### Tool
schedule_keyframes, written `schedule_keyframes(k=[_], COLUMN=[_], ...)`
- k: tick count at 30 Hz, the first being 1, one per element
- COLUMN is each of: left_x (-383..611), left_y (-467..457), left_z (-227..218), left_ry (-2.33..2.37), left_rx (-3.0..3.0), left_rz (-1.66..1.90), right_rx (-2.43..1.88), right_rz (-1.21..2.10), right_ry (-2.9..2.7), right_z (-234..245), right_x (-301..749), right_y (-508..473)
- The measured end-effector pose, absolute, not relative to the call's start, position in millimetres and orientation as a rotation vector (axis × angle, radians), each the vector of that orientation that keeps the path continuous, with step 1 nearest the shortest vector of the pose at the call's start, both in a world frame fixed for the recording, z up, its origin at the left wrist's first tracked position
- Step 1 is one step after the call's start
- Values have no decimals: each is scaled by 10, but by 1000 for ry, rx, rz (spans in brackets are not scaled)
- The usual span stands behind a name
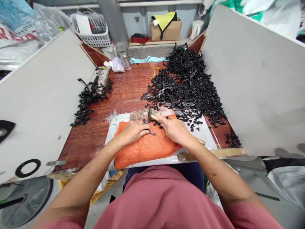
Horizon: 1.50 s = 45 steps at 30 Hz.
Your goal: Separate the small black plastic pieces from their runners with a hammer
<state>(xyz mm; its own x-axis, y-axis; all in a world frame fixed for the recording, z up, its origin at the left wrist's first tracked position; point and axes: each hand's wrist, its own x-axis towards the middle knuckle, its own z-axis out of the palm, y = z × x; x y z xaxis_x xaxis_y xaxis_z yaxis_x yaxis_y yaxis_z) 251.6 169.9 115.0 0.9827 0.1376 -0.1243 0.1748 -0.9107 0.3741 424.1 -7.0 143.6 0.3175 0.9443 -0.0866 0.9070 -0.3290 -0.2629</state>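
My right hand point(175, 128) is wrapped round the wooden handle of a small hammer point(155, 118). The hammer's green-edged head is just above the far edge of an orange cloth pad point(145, 152), and its handle end shows beyond my wrist. On the pad, my left hand point(133, 132) is closed on a small black plastic piece point(152, 133), whose end pokes out past the fingertips. Several small black round caps point(161, 127) lie on the orange cloth between my two hands. Whether the hammer head touches anything is unclear.
A large heap of black parts point(188, 82) covers the right of the red-brown table point(128, 82). A smaller pile point(84, 103) lies left. Pale side panels point(250, 79) rise on both sides. A flask point(125, 60), a basket point(95, 39) and a mug point(196, 29) stand behind.
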Motion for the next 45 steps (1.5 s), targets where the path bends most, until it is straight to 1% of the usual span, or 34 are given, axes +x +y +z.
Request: schedule_keyframes(k=[4, 8, 15, 17, 20, 22, 27, 34, 36, 41, 45], left_x=[2464, 2339, 2250, 2258, 2319, 2402, 2658, 2707, 2713, 2814, 2776], left_y=[1596, 1577, 1702, 1703, 1685, 1681, 1711, 1654, 1598, 1480, 1523], left_z=[1109, 1129, 1124, 1157, 1245, 1285, 1195, 1122, 1143, 1164, 1222], left_ry=[408, 265, 181, 305, 588, 627, 557, 610, 652, 938, 969], left_rx=[2782, 2729, 2725, 2826, 2969, 2986, 2868, 2841, 2836, 2736, 2725], left_rz=[-67, -77, -128, -33, 278, 386, 150, -2, -15, -8, -18], right_rx=[-2416, -2379, -2245, -2177, -2106, -2075, -2113, -2170, -2170, -2168, -2211], right_rz=[266, 307, 500, 549, 660, 718, 751, 744, 734, 711, 656], right_ry=[-1503, -1274, -1113, -1117, -1187, -1240, -1261, -1249, -1255, -1284, -1308], right_z=[1461, 1418, 1133, 1094, 1086, 1088, 1059, 1018, 1014, 1002, 969], right_x=[4287, 4323, 4138, 4036, 3900, 3845, 3834, 3855, 3855, 3864, 3854], right_y=[-298, -757, -1393, -1427, -1381, -1328, -1262, -1248, -1244, -1242, -1247])
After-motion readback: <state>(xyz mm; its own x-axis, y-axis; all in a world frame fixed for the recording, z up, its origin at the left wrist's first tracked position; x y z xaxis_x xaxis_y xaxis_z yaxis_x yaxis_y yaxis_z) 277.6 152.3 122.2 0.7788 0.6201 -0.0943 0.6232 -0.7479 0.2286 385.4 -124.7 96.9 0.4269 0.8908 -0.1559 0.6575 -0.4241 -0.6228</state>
